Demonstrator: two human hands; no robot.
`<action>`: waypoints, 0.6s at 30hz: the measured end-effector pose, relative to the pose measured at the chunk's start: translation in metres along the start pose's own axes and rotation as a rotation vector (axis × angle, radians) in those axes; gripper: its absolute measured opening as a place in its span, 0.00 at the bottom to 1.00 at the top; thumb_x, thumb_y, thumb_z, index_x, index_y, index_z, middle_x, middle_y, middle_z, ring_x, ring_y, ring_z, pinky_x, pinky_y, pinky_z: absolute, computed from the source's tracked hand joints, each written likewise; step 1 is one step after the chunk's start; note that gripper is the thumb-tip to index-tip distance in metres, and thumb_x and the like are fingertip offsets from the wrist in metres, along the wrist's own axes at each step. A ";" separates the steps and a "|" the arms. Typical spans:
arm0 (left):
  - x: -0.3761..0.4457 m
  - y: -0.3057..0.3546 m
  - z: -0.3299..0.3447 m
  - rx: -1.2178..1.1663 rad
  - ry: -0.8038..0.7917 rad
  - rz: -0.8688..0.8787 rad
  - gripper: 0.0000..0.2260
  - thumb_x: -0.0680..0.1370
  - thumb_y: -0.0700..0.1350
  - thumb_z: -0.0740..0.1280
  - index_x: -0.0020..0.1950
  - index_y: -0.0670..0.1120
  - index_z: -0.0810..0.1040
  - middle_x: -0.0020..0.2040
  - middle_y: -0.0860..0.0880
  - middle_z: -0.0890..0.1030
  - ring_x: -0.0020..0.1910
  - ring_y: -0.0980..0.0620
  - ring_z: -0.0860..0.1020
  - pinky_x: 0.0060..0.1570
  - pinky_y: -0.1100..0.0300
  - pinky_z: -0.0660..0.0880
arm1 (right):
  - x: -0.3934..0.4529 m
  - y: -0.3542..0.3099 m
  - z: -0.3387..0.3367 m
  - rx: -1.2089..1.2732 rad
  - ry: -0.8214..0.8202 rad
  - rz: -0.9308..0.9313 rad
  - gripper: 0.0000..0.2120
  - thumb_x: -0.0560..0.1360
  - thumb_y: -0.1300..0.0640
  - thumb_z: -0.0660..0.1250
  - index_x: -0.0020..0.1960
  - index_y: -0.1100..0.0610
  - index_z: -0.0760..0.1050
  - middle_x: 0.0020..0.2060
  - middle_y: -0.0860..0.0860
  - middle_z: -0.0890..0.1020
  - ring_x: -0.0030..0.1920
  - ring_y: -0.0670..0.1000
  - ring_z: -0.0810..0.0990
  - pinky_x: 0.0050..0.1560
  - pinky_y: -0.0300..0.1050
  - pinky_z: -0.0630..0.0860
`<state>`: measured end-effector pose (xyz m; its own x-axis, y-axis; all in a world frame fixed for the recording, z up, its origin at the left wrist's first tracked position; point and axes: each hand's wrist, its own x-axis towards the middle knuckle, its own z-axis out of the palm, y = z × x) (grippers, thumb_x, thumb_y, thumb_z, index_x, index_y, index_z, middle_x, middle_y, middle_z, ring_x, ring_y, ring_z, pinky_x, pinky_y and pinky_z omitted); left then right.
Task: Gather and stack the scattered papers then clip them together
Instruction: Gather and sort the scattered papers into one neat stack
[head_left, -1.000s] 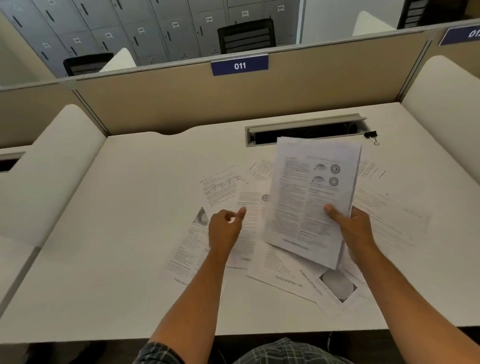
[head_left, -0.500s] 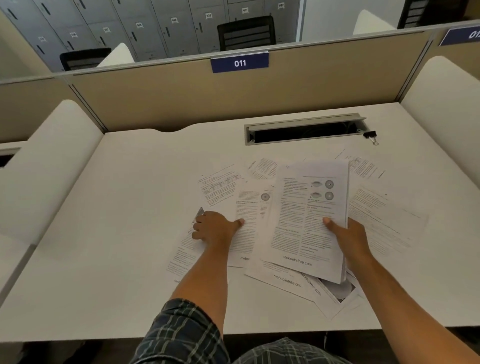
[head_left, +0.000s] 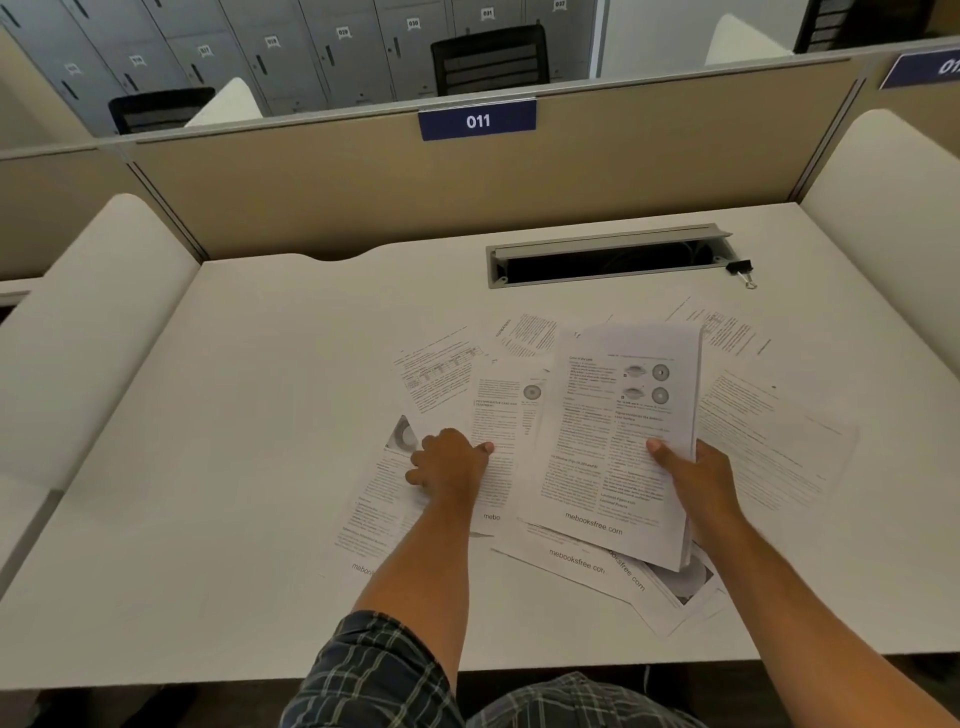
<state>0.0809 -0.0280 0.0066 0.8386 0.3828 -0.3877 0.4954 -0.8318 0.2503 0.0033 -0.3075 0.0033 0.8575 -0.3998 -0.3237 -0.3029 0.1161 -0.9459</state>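
Right hand (head_left: 696, 480) grips a gathered stack of printed pages (head_left: 621, 441), thumb pressed on top near the right edge, fingers curled underneath, so it is pinching the bundle. The stack's lower edge sits over the loose sheets below it, and its far end tilts toward the divider; the top page shows text, 4 round diagrams and a web address at the foot.

Left hand (head_left: 449, 462) is flat on the desk (head_left: 208, 467), fingers bent and pressing down on a single page (head_left: 501, 441) that lies just left of the stack, thumb stretched out along that sheet. Whether it has actually caught the paper's edge, I cannot tell. Under the wrist lies another sheet (head_left: 379, 509) with a grey circular picture at its top corner.

More loose sheets fan out around: 1 with a table (head_left: 436, 374) beyond the left hand, 1 half hidden behind the stack (head_left: 527, 335), 1 near the far right (head_left: 732, 330), a wide one (head_left: 774, 441) to the right of the right hand, and several overlapping ones (head_left: 576, 564) poking out beneath the held stack toward the near edge.

A black binder clip (head_left: 741, 270) rests alone on the desk, just beside the right end of the open cable tray (head_left: 608, 260), well apart from both hands. A blue label reading 011 (head_left: 477, 121) sits on the beige divider.
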 end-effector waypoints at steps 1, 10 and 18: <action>0.000 0.001 0.000 -0.014 -0.006 0.014 0.26 0.77 0.62 0.70 0.65 0.44 0.76 0.63 0.44 0.79 0.65 0.40 0.76 0.65 0.42 0.68 | 0.000 0.001 0.000 0.001 -0.001 0.001 0.06 0.78 0.57 0.75 0.53 0.46 0.83 0.42 0.44 0.89 0.40 0.47 0.88 0.33 0.40 0.82; 0.014 -0.019 -0.007 -0.607 0.056 0.194 0.08 0.82 0.42 0.65 0.46 0.41 0.81 0.41 0.46 0.81 0.43 0.45 0.82 0.42 0.54 0.80 | 0.006 0.002 -0.006 -0.011 0.014 0.003 0.06 0.78 0.56 0.75 0.54 0.48 0.84 0.44 0.46 0.89 0.41 0.50 0.89 0.39 0.46 0.84; 0.031 -0.040 -0.026 -1.039 0.260 -0.003 0.15 0.79 0.38 0.66 0.34 0.45 0.67 0.32 0.51 0.70 0.31 0.54 0.67 0.31 0.62 0.65 | 0.003 -0.001 -0.004 -0.024 0.018 -0.008 0.06 0.79 0.56 0.74 0.53 0.45 0.83 0.42 0.42 0.88 0.39 0.46 0.88 0.32 0.39 0.81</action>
<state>0.0926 0.0275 0.0077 0.7988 0.5603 -0.2190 0.3446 -0.1277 0.9300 0.0040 -0.3121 0.0033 0.8523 -0.4170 -0.3157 -0.3062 0.0915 -0.9476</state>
